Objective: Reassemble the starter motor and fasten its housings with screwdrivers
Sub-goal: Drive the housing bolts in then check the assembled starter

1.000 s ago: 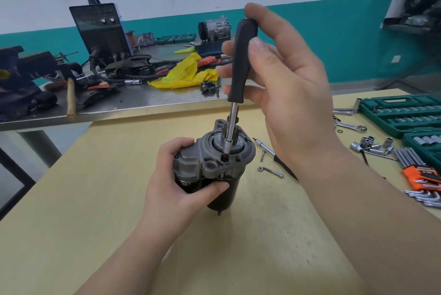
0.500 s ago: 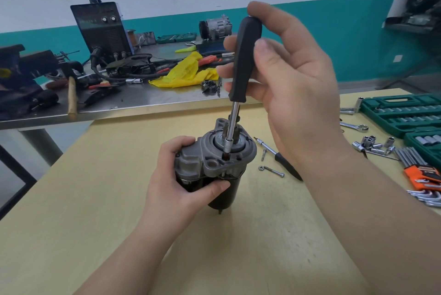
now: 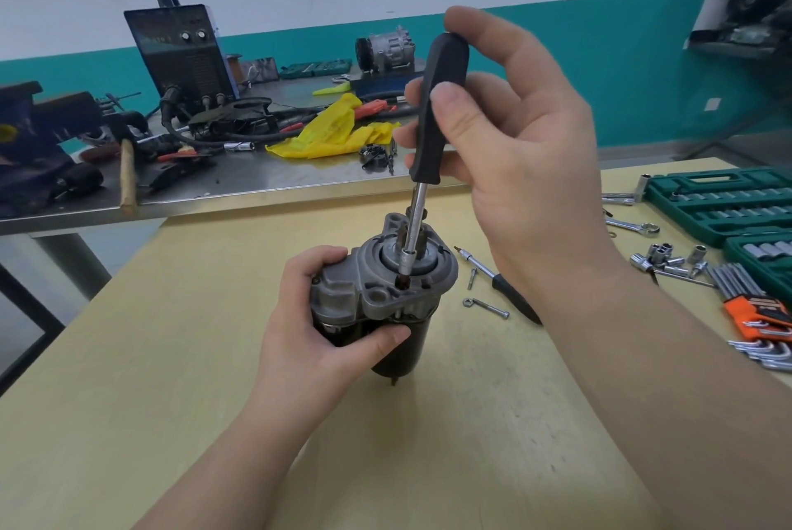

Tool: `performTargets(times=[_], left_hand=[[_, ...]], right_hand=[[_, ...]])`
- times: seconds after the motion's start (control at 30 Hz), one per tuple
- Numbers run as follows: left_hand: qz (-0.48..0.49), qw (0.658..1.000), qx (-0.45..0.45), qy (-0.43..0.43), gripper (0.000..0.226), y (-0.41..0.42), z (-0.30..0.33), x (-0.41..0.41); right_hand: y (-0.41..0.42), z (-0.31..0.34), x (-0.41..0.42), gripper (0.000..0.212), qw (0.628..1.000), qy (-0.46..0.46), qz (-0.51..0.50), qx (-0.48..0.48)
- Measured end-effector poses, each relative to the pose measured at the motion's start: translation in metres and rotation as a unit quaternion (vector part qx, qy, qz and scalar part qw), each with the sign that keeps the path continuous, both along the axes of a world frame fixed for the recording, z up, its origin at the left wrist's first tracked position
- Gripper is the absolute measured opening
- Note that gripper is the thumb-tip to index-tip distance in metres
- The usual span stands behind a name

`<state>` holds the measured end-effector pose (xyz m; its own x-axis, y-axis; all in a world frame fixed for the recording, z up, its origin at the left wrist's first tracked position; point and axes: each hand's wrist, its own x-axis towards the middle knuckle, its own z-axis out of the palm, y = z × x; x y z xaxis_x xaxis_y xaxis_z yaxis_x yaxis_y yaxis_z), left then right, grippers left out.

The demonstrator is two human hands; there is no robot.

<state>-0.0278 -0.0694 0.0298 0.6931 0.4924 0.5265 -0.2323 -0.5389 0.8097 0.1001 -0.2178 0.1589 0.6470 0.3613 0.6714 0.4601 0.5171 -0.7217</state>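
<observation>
The starter motor (image 3: 381, 294) stands upright on the yellow table (image 3: 171, 358), grey housing on top, black body below. My left hand (image 3: 317, 336) grips its side, thumb across the front. A black-handled screwdriver (image 3: 437, 109) stands nearly vertical, its steel shaft and bit seated in a hole on the housing's top face. My right hand (image 3: 523, 152) holds the handle between thumb and fingers, index finger curled over the top.
A second screwdriver (image 3: 501, 287) and two loose bolts (image 3: 486, 307) lie right of the motor. Sockets (image 3: 668, 261), a spanner (image 3: 632, 226), hex keys (image 3: 754, 306) and green socket cases (image 3: 720, 204) fill the right side. A cluttered metal bench (image 3: 240, 182) stands behind.
The screwdriver handle has tilted slightly to the right and my right hand's fingers have shifted round it. The motor and my left hand stay in place.
</observation>
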Motion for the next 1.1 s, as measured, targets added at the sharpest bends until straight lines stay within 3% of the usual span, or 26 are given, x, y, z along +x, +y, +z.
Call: performTargets(times=[0.2, 0.37, 0.6, 0.8, 1.1], left_hand=[[0.001, 1.0, 0.003, 0.001, 0.084, 0.0006, -0.0002, 0.0004], [0.0, 1.0, 0.0, 0.0, 0.084, 0.0007, -0.0005, 0.0005], [0.002, 1.0, 0.003, -0.002, 0.084, 0.0011, -0.0007, 0.0001], [0.002, 1.0, 0.001, 0.002, 0.085, 0.0011, -0.001, 0.0003], [0.0, 1.0, 0.003, 0.002, 0.084, 0.0005, 0.0001, 0.0005]], right_hand=[[0.0027, 0.0017, -0.0025, 0.04, 0.999, -0.009, -0.044, 0.012], [0.0023, -0.0001, -0.0017, 0.028, 0.998, 0.05, 0.017, 0.029], [0.002, 0.002, -0.0041, 0.036, 0.998, -0.018, -0.063, 0.005], [0.0029, -0.0034, -0.0019, 0.028, 1.0, 0.014, -0.007, 0.018], [0.0045, -0.0004, -0.0021, 0.033, 0.999, -0.006, -0.039, 0.02]])
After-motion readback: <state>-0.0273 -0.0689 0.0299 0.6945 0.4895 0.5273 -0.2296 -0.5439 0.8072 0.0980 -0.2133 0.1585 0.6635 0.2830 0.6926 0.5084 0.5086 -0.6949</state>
